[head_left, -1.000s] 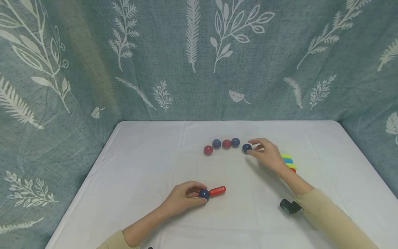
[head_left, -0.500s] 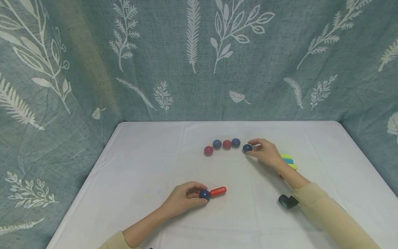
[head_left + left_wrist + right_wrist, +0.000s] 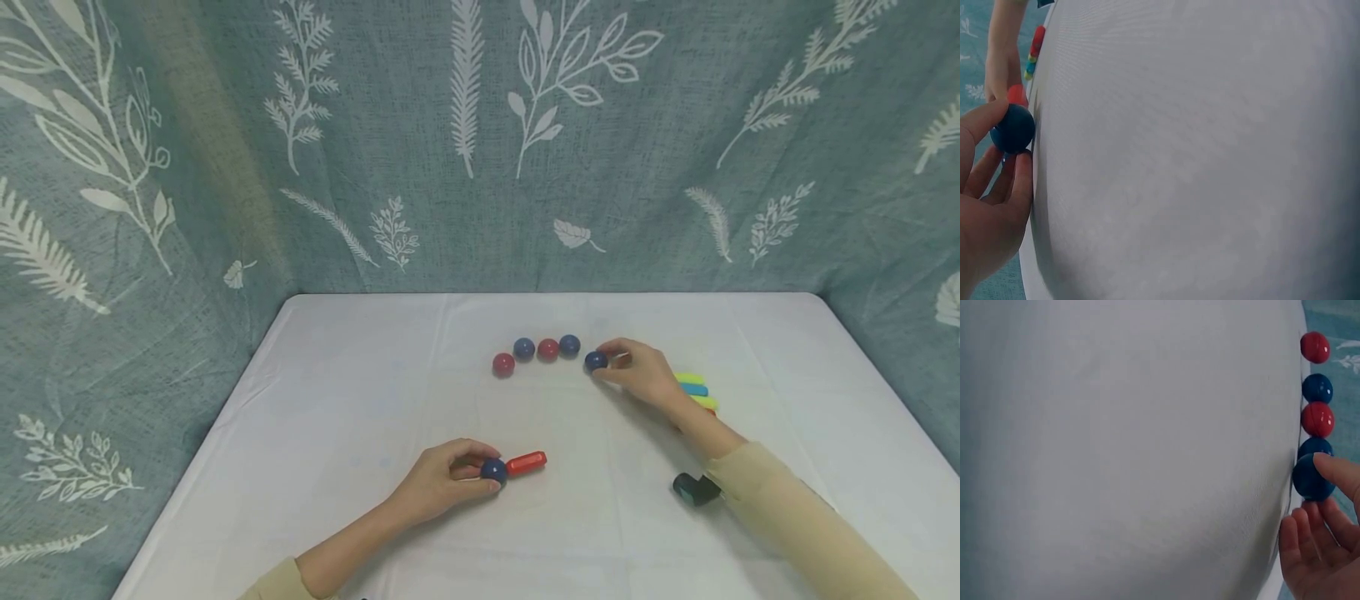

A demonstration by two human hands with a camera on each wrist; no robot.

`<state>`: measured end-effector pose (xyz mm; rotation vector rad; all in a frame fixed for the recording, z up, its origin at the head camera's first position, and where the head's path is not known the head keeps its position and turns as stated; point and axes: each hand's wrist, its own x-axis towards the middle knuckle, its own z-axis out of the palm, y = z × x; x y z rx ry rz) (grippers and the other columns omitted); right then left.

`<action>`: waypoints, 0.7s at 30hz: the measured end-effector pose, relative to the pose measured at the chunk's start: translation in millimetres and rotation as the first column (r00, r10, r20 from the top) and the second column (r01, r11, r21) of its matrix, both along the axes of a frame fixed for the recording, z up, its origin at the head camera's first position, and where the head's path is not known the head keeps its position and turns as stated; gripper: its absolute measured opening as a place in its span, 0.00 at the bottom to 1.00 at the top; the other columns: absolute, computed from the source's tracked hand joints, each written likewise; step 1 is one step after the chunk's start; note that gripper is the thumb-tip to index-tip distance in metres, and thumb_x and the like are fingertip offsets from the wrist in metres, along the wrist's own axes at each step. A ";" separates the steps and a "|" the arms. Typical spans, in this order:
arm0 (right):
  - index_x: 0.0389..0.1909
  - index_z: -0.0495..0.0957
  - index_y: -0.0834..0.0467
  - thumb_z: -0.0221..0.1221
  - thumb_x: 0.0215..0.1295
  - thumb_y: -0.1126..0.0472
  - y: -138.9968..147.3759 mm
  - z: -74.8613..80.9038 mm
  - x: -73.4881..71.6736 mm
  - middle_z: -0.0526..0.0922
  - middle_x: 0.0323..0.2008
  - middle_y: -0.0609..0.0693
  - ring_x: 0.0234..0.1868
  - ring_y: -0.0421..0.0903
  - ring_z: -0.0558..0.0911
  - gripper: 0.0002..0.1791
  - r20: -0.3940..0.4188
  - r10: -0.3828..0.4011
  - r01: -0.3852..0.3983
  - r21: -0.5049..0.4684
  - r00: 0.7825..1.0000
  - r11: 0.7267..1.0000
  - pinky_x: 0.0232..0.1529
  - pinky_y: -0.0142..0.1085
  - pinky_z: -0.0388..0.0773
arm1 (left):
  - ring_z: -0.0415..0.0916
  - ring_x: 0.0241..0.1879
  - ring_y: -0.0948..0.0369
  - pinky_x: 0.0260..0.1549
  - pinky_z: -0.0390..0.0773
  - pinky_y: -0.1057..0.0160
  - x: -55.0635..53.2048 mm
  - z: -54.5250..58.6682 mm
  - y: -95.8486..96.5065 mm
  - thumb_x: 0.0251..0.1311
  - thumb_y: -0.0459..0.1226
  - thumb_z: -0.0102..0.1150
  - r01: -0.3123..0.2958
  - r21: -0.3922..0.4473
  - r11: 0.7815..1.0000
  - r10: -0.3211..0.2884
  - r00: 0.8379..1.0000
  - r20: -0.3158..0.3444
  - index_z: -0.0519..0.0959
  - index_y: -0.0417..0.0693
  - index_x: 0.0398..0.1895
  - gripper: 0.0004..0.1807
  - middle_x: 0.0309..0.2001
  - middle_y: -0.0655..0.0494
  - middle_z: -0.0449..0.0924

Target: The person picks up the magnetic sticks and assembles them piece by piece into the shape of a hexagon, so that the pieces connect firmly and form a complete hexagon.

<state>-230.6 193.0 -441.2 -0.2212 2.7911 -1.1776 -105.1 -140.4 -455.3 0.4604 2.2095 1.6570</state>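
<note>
Left hand (image 3: 446, 477) and right hand (image 3: 641, 372): pinching grip noted in both.
The left forearm (image 3: 348, 537) is angled inward, as is the right forearm (image 3: 703, 427); the right hand is set farther forward. Each thumb (image 3: 986, 120) is opposed to curled fingers (image 3: 1021, 178).

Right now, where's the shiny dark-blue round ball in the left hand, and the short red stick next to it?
Dark-blue round ball (image 3: 493, 471) in the left hand (image 3: 438, 479): head view, middle of its visible side.
Short red stick (image 3: 527, 463): head view, middle of its length.
</note>
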 end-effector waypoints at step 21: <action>0.51 0.80 0.53 0.69 0.57 0.53 -25.4 3.4 55.6 0.80 0.35 0.44 0.43 0.46 0.80 0.21 0.038 0.235 -0.233 -0.057 0.971 0.971 0.42 0.39 0.78 | 0.78 0.53 0.52 0.51 0.75 0.66 -0.4 -0.6 0.5 0.54 0.34 0.71 -0.007 -0.014 1.000 0.007 1.000 -0.022 0.79 0.39 0.52 0.21 0.51 0.46 0.79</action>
